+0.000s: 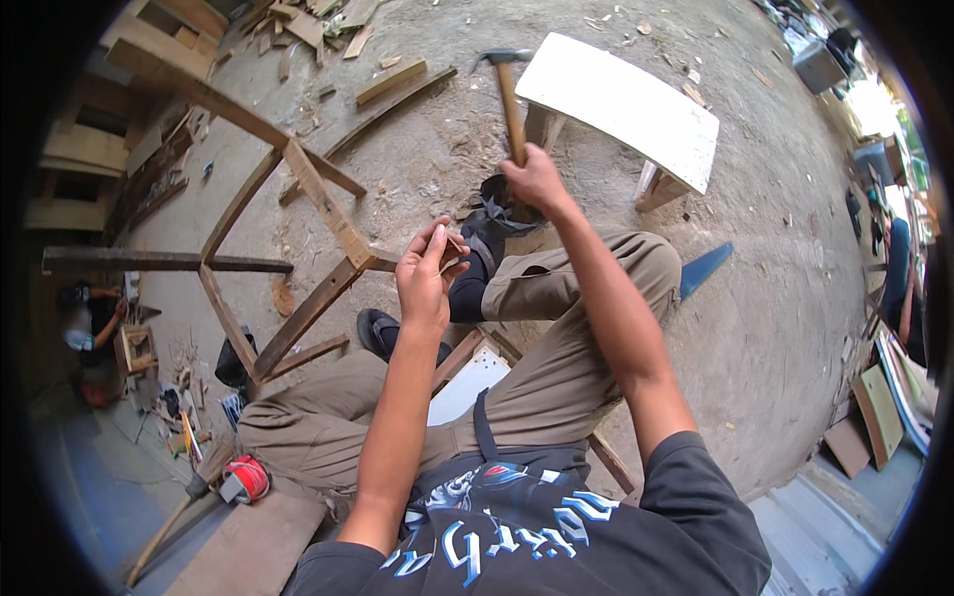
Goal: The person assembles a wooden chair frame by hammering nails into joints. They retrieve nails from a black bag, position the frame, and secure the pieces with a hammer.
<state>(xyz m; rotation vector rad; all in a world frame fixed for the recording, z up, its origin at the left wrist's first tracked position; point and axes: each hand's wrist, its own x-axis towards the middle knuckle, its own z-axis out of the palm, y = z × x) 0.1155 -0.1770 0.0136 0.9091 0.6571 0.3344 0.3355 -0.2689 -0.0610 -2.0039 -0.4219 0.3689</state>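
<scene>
My right hand (537,181) is wrapped round the lower wooden handle of a claw hammer (512,111), its metal head raised at the far end. My left hand (427,278) is held up before my lap, thumb and fingertips pressed together; whatever is between them is too small to make out. To the left, an unfinished wooden frame (328,199) with long legs lies tipped on the ground. Beyond my right hand stands a low bench (621,104) with a white top. A crumpled dark bag (507,209) lies by my foot, below the hammer.
Wood offcuts (393,79) are scattered at the far left. A blue tapered blade (706,271) lies beside my right knee. A red round object (248,479) rests at my left. Boards (879,412) lean at the right. Another person (84,333) is at the far left.
</scene>
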